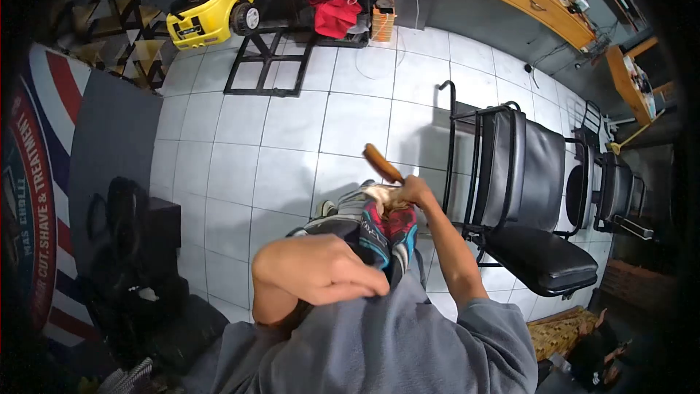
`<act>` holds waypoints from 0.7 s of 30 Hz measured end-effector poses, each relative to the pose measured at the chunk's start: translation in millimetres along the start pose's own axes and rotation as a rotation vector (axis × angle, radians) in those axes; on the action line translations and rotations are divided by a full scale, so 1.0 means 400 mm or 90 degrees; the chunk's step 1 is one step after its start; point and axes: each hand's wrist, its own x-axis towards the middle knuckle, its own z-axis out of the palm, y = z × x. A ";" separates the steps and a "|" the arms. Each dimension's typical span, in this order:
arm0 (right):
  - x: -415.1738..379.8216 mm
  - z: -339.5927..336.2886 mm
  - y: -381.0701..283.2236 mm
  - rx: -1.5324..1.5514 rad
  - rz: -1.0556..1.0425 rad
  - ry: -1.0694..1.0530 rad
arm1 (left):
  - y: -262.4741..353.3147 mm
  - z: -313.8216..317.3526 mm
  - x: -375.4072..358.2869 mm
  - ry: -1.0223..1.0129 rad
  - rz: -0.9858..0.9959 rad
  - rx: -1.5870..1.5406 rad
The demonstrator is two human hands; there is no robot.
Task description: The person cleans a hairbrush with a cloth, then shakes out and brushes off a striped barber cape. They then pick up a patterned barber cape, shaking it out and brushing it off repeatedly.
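Observation:
My right hand (415, 191) is closed round a brush (383, 164) with a brown wooden handle, which points away and to the left. Pale cream bristles (382, 193) show beside the fingers, over patterned red, black and blue fabric (386, 233). Nearer to me, my left hand (324, 270) is closed, its fingertips pressed together in front of the grey shirt (379, 335). What it pinches, if anything, is hidden. Below and beyond it, greyish shoes (332, 208) stand partly covered on the tiles.
White floor tiles (350, 120) lie ahead, with a black metal frame (270, 62) on them. A black barber chair (529, 182) stands close on the right. Farther back are a yellow toy car (219, 4), a red cloth (335, 16) and a wooden counter (529, 4). A striped barber sign (47, 197) stands left.

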 end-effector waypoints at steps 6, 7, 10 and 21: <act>-0.002 -0.105 0.182 0.257 0.147 0.408 | 0.014 -0.057 -0.100 0.440 -0.366 0.068; -0.029 -0.154 0.184 0.372 0.137 0.477 | 0.011 -0.070 -0.118 0.499 -0.385 0.101; -0.087 -0.288 0.184 0.761 0.139 0.537 | -0.029 -0.112 -0.176 0.621 -0.412 0.205; -0.466 -0.566 -0.075 0.960 -0.192 0.546 | -0.280 -0.167 -0.199 0.963 -0.057 0.228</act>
